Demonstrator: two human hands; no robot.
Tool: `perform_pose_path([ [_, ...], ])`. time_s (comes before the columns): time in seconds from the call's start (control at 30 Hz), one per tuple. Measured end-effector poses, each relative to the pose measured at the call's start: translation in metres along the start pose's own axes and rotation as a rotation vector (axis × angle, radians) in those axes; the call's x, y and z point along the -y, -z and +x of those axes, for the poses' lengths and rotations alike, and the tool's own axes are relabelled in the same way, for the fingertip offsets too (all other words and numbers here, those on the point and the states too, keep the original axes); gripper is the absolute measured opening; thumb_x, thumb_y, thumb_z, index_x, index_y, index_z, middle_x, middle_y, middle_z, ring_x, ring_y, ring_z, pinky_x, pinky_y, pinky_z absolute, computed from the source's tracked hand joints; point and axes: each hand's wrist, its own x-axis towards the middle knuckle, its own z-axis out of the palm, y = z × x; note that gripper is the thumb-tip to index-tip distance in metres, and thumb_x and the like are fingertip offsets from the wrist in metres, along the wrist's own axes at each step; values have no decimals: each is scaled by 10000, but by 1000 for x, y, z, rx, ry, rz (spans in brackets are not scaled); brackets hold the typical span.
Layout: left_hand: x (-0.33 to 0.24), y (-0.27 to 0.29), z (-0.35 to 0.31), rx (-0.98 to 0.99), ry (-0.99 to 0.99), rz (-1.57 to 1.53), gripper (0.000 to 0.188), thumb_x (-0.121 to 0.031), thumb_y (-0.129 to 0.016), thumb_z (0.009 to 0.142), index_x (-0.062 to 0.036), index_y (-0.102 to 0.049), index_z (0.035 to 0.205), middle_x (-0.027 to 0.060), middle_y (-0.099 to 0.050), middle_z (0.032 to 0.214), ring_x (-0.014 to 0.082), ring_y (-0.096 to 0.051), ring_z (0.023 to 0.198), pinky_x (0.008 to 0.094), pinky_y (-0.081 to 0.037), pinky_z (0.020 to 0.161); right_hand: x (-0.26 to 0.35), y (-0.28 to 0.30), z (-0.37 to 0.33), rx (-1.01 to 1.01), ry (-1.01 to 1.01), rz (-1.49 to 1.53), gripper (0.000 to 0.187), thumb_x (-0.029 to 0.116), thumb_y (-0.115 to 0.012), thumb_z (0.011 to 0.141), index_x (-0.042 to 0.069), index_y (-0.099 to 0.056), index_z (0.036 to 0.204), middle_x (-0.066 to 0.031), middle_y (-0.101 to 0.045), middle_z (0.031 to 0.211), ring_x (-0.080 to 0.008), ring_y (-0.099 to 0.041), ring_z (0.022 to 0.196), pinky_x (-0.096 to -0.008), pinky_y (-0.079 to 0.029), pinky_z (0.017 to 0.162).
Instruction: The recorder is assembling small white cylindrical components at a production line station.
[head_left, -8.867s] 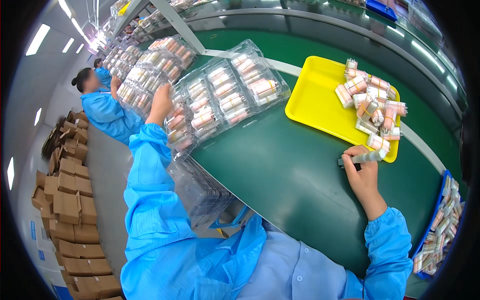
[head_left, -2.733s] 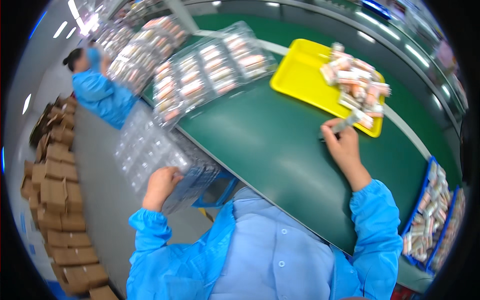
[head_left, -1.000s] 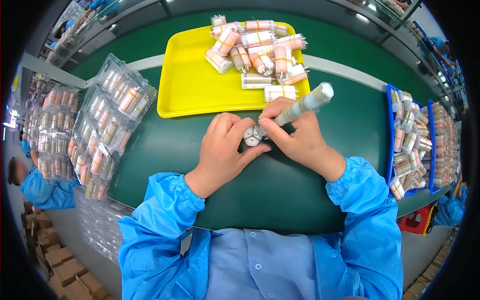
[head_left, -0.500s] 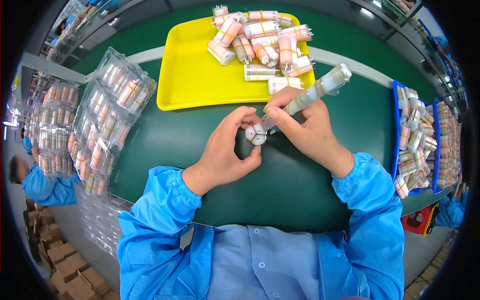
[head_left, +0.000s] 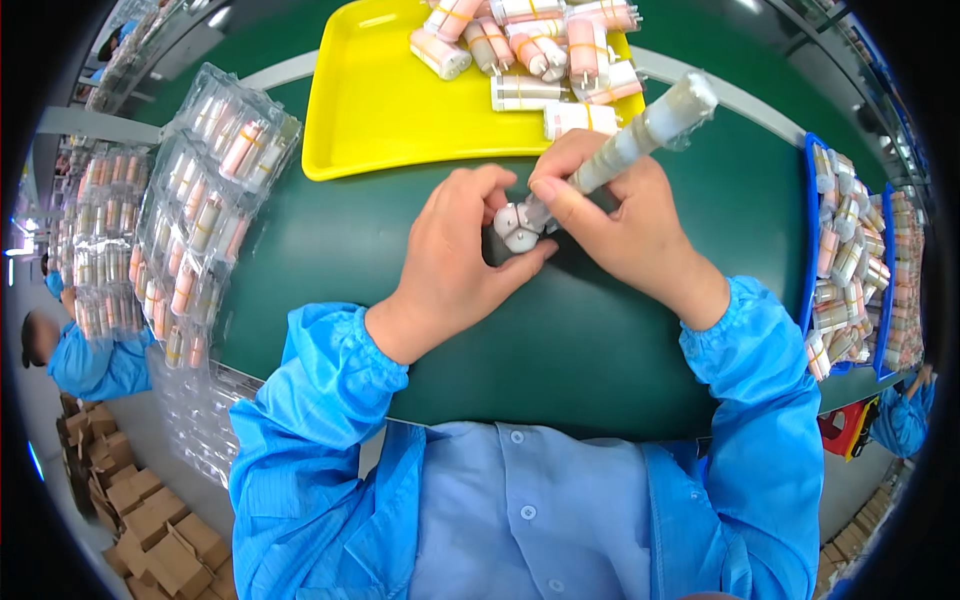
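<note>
My left hand (head_left: pixel 450 262) curls its fingers and thumb around a small bundle of white cylinders (head_left: pixel 516 228), whose three round ends face up just above the green tabletop. In my right hand (head_left: pixel 632 222) is a thick, whitish, tape-wrapped stick tool (head_left: pixel 648 132), gripped near its lower end and slanting up to the right. Its tip reaches the top of the bundle; what exactly it touches is hidden by my fingers.
A yellow tray (head_left: pixel 375 120) with several banded pink and white cylinder bundles (head_left: pixel 525 92) lies beyond my hands. Clear plastic blister trays (head_left: pixel 215 205) of bundles stand at left. Blue bins (head_left: pixel 812 250) full of bundles are at right. Another person's blue sleeve (head_left: pixel 100 365) shows far left.
The view has shifted, so the yellow tray sits higher in the picture. The bundle is turned a little, and my left thumb has moved closer under the tool's tip.
</note>
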Motion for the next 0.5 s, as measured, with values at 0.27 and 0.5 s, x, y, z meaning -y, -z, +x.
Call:
perform_pose_path([
  [0.27,-1,0,-3,47,2,-308,762,43,-748,736,-25,-406,1414,151,-611,1117,262,-646,1037,361,-538,917,-1,-2,0,-54,-53,215,95,107,-688,923,14,-673,937,-55,-685,828,-120,-648,802,-292,-528,726],
  [0.5,2,2,-6,137,52,-341,813,79,-708,758,-32,-335,1471,138,-588,1216,217,-602,1104,350,-481,996,4,0,3,18,-103,133,131,141,-689,923,14,-678,950,-74,-700,841,-149,-661,808,-315,-532,736],
])
